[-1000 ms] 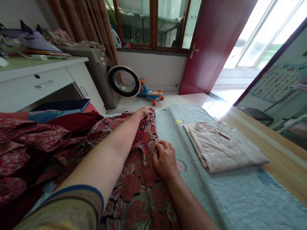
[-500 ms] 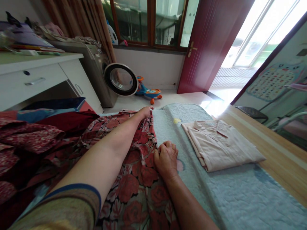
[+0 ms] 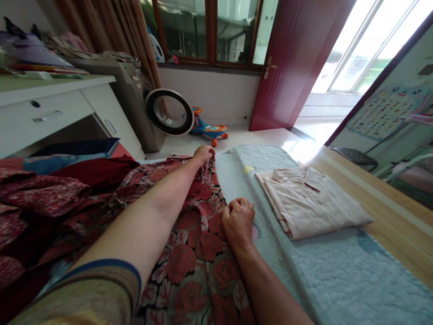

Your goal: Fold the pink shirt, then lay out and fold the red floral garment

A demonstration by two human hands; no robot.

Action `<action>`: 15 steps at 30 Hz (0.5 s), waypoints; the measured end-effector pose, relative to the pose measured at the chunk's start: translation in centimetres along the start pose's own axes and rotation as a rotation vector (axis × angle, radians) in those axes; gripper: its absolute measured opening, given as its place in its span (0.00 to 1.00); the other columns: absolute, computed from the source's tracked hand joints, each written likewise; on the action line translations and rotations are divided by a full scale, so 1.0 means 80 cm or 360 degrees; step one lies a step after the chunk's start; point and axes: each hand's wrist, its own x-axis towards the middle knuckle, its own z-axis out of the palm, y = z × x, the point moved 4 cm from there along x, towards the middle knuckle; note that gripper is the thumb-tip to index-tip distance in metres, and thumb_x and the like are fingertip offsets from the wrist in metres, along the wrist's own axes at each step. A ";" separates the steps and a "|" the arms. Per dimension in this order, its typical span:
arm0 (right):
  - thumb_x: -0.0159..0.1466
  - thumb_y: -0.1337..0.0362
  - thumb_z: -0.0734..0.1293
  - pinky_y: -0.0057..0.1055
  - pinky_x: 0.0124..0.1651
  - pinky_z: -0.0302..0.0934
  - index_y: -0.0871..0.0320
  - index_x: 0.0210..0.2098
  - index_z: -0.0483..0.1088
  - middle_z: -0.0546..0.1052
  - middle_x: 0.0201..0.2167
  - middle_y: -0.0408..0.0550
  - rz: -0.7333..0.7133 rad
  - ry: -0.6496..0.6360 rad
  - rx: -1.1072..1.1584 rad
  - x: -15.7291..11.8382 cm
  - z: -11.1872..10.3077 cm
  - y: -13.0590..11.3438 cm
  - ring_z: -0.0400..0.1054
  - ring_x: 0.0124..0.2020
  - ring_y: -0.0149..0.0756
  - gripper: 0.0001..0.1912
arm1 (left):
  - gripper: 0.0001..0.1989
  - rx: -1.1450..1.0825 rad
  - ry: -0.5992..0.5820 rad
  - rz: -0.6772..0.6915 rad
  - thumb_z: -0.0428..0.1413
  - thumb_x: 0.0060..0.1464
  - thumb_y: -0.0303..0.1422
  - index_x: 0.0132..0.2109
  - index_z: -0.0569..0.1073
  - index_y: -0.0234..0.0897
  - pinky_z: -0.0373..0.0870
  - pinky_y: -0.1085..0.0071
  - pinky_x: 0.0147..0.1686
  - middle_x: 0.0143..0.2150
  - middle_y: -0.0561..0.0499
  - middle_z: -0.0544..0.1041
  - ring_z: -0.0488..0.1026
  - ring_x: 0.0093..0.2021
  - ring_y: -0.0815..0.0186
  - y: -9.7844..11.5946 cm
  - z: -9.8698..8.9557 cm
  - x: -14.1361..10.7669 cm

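A red floral cloth (image 3: pixel 189 262) with black and grey patterning lies spread in front of me over a light blue quilted pad. My left hand (image 3: pixel 204 155) reaches to its far right corner, fingers pinched on the cloth there. Nearer to me, my right hand (image 3: pixel 238 222) is closed at the cloth's right edge, its fingers curled with the edge at the thumb side. To the right, a folded beige shirt (image 3: pixel 314 203) rests on the quilted pad (image 3: pixel 379 280), collar facing up.
Crumpled red garments (image 3: pixel 43 194) are heaped at the left. Beyond stand a white desk (image 3: pixel 61 97), a washing machine with its round door (image 3: pixel 170 112) open, a blue and orange ride-on toy (image 3: pixel 211 130) and a red door (image 3: pixel 287 63). A wooden surface (image 3: pixel 358 180) borders the pad.
My right hand has shifted slightly right, and the cloth's right edge beside it has moved outward and looks smoother. My left hand stays at the far corner.
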 end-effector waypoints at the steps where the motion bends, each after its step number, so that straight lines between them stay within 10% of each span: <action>1: 0.60 0.69 0.64 0.37 0.46 0.52 0.58 0.28 0.75 0.73 0.39 0.52 0.0007 0.0003 -0.0014 0.000 -0.001 0.000 0.60 0.44 0.44 0.08 | 0.15 -0.0001 0.0012 0.0002 0.54 0.48 0.24 0.43 0.80 0.34 0.68 0.74 0.43 0.39 0.47 0.81 0.76 0.39 0.65 0.000 0.003 -0.001; 9: 0.60 0.60 0.68 0.39 0.47 0.51 0.57 0.34 0.73 0.72 0.40 0.52 -0.0043 0.0073 -0.0014 -0.002 -0.001 0.000 0.60 0.45 0.45 0.07 | 0.44 -0.0096 -0.0049 -0.0034 0.60 0.43 0.25 0.67 0.55 0.29 0.70 0.73 0.41 0.44 0.45 0.80 0.76 0.40 0.62 -0.012 0.002 -0.018; 15: 0.60 0.59 0.71 0.38 0.48 0.50 0.55 0.32 0.74 0.72 0.42 0.50 -0.0175 0.0007 0.0008 0.000 0.004 -0.004 0.60 0.47 0.45 0.07 | 0.44 -0.0183 -0.0198 -0.0127 0.66 0.35 0.26 0.62 0.62 0.31 0.70 0.74 0.35 0.39 0.48 0.79 0.75 0.36 0.63 -0.022 -0.010 -0.034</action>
